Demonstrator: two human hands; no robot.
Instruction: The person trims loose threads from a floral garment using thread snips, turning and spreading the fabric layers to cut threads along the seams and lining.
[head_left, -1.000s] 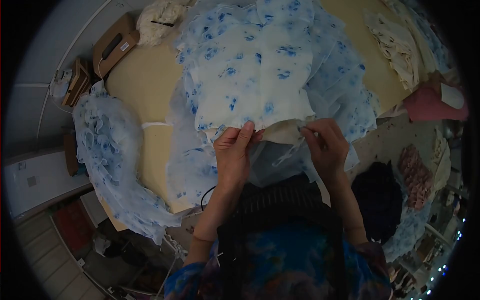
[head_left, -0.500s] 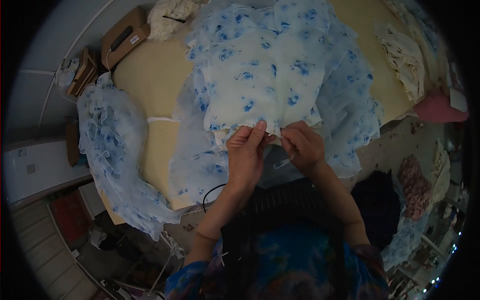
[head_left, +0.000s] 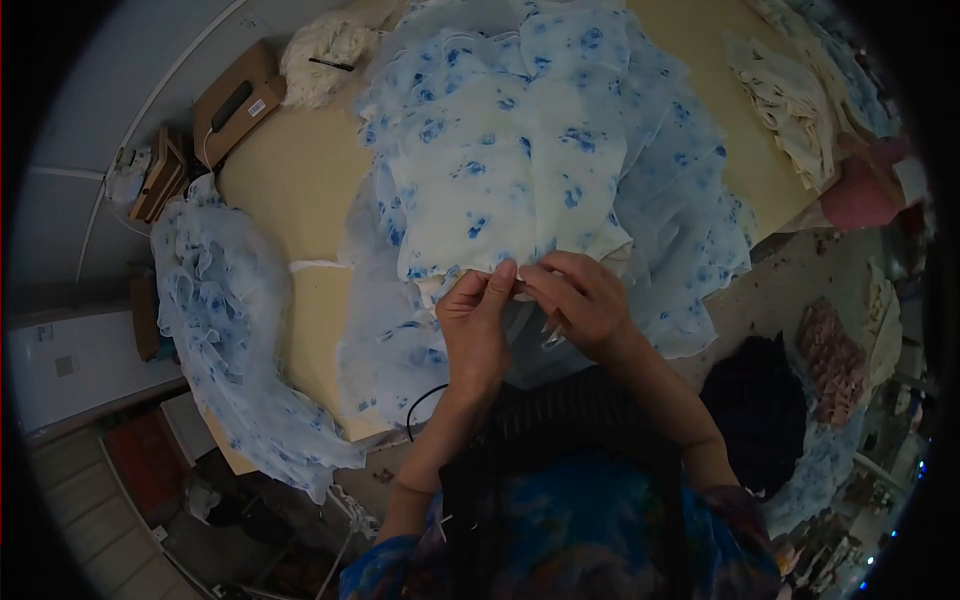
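A white dress with blue flower print (head_left: pixel 500 170) lies over the table, its near edge toward me. My left hand (head_left: pixel 478 315) pinches that edge near its middle, thumb on top. Right beside it, my right hand (head_left: pixel 580 305) has its fingers closed at the same edge, the fingertips of both hands almost touching. A small pale, shiny item (head_left: pixel 552 332) shows under my right fingers; I cannot make out what it is. Whatever lies between the fingertips is too small to tell. Sheer printed layers spread out around the edge.
More ruffled printed fabric (head_left: pixel 225 320) hangs over the left table edge. A brown cardboard box (head_left: pixel 238 105) and a cream bundle (head_left: pixel 325 60) are at the back left. Cream cloth (head_left: pixel 790 105) lies at the right. Dark cloth (head_left: pixel 755 415) and pink ruffled cloth (head_left: pixel 832 360) lie lower right.
My right hand has come left from the edge's right part to beside my left hand. The loose right part of the edge, lifted open earlier, now lies flatter.
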